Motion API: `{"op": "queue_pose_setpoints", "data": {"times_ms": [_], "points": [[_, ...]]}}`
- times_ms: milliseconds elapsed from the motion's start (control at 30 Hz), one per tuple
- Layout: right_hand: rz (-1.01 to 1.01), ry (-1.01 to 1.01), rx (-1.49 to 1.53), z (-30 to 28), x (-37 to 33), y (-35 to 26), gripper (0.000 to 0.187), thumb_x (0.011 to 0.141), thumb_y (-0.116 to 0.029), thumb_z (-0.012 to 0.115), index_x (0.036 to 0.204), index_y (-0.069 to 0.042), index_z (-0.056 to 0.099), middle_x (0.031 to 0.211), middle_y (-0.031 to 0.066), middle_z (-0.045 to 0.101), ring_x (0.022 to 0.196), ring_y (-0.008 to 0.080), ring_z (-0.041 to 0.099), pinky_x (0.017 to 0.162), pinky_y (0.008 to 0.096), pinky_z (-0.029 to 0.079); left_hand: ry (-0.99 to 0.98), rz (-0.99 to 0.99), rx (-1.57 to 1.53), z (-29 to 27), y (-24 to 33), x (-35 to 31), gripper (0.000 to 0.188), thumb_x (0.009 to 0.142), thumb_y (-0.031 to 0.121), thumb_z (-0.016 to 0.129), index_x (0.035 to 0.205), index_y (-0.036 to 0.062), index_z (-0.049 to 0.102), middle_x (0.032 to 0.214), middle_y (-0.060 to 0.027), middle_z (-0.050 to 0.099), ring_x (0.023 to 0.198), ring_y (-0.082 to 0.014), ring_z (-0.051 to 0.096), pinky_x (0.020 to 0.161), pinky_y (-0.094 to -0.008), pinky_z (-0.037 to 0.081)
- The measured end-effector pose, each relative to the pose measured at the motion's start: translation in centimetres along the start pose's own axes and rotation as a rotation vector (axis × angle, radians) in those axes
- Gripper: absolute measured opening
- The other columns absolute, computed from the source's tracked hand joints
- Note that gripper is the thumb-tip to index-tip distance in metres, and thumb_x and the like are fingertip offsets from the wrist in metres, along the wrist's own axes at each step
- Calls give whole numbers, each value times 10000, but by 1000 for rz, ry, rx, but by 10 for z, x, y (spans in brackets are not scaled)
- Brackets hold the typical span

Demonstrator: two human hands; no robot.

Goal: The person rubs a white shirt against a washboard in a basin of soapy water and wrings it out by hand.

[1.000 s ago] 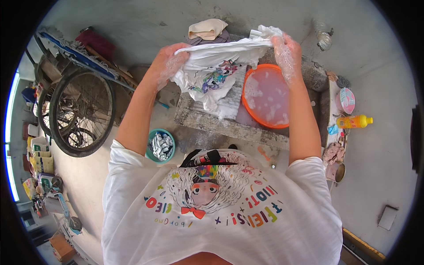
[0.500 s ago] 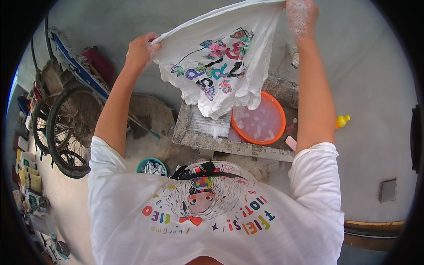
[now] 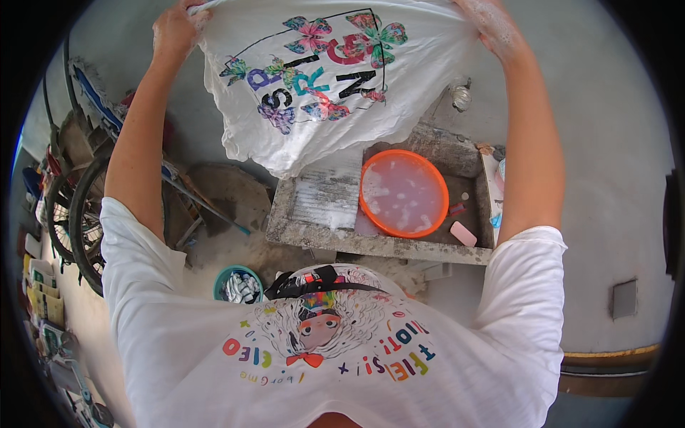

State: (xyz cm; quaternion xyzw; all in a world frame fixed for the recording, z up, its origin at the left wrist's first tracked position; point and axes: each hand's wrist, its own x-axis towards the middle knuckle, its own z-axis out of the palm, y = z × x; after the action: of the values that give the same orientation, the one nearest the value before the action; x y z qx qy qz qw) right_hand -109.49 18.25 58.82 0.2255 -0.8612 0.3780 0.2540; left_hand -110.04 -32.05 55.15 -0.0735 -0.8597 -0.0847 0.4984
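Note:
A wet white T-shirt (image 3: 314, 139) with a colourful butterfly print hangs stretched between my raised hands. My left hand (image 3: 177, 30), soapy, grips its upper left corner. My right hand (image 3: 492, 27), covered in suds, grips the upper right part, close to the frame's top edge. Beneath the cloth stands a concrete wash sink (image 3: 399, 246). In it, an orange basin (image 3: 444, 192) holds cloudy, soapy water. Left of the basin lies a ridged washboard (image 3: 321, 203) with foam on it, partly hidden by the shirt.
A pink oblong piece (image 3: 464, 234), perhaps soap, lies in the sink's right part. A wrapped tap (image 3: 461, 97) is on the wall behind. On the floor, a teal bucket (image 3: 237, 284) holds bunched cloth. A wheeled cart (image 3: 89, 214) stands at the left.
My hands have spread wider, the left moving up and left. The shirt is pulled broader, showing more of its print. The view has shifted slightly.

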Motion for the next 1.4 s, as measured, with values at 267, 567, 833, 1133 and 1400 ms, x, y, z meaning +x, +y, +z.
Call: {"op": "queue_pose_setpoints", "data": {"times_ms": [267, 567, 833, 1133, 1400], "points": [[144, -75, 526, -10, 14, -27, 350, 891, -299, 680, 1123, -38, 652, 1011, 44, 670, 930, 145, 603, 800, 308, 500, 49, 83, 25, -9, -19, 17, 292, 867, 298, 651, 1103, 129, 679, 933, -42, 710, 818, -222, 674, 728, -343, 523], [-349, 174, 564, -28, 22, 47, 284, 891, -241, 672, 1058, -11, 658, 965, 37, 671, 877, 138, 618, 784, 281, 504, 79, 109, 41, -26, 70, -22, 224, 729, 164, 689, 926, 72, 635, 920, -163, 626, 891, -366, 613, 762, -448, 505], [340, 282, 578, -9, 21, 30, 380, 863, -264, 712, 1140, -7, 676, 1060, 68, 670, 979, 154, 609, 846, 270, 463, -90, 374, -214, -38, 50, -21, 214, 832, 220, 609, 943, 39, 635, 726, -135, 602, 735, -298, 634, 665, -396, 500], [356, 78, 650, 8, -17, 47, 375, 915, -274, 643, 1170, 2, 646, 1080, 72, 668, 972, 159, 623, 838, 276, 487, -400, -589, -1060, -92, 78, -94, 81, 958, 153, 545, 988, 96, 594, 667, 89, 509, 525, -19, 478, 544, -152, 393], [506, -305, 777, 251, -64, 81, 371, 866, -139, 678, 1197, 7, 595, 1054, 99, 661, 939, 179, 634, 838, 302, 517, -284, -1019, -1000, -3, -5, -229, 227, 940, 219, 575, 1117, 82, 613, 860, 57, 609, 679, -44, 547, 533, -187, 405]]}}
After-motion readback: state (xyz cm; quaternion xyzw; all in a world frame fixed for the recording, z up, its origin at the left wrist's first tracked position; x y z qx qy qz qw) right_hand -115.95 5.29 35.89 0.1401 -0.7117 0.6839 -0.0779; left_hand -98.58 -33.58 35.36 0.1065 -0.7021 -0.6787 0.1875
